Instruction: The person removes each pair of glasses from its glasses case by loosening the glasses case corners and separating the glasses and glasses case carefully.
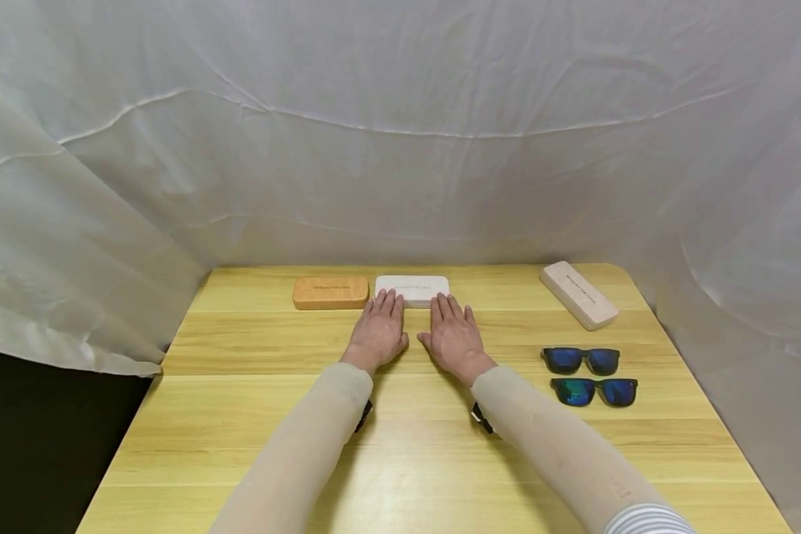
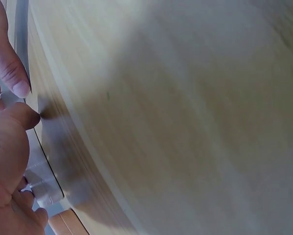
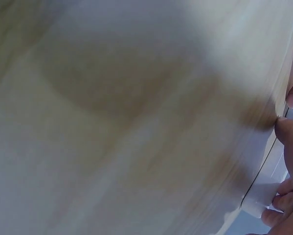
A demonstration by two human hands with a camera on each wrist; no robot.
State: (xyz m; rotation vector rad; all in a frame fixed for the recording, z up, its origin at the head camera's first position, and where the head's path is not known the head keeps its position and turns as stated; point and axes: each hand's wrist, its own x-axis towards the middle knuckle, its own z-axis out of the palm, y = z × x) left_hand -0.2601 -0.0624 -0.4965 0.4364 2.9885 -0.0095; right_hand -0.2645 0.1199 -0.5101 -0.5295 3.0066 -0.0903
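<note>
A white glasses case (image 1: 417, 284) lies lengthwise near the far edge of the table. Both hands lie palm down in front of it. The left hand (image 1: 379, 331), fingers straight, reaches the case's near left side, while the right hand (image 1: 455, 339) has its straight fingertips at the near right side. Their thumbs point toward each other with a small gap between. Close to the left of the white case is an orange-brown glasses case (image 1: 331, 294). In the left wrist view the white case (image 2: 42, 178) shows past the left fingers, with the orange-brown case (image 2: 68, 223) beside it.
A pale pink glasses case (image 1: 578, 295) lies at a slant at the far right. Nearer on that side are two dark sunglasses, one with blue lenses (image 1: 564, 360), one with blue-green lenses (image 1: 577, 391). White cloth (image 1: 400, 185) hangs behind the wooden table (image 1: 240, 430).
</note>
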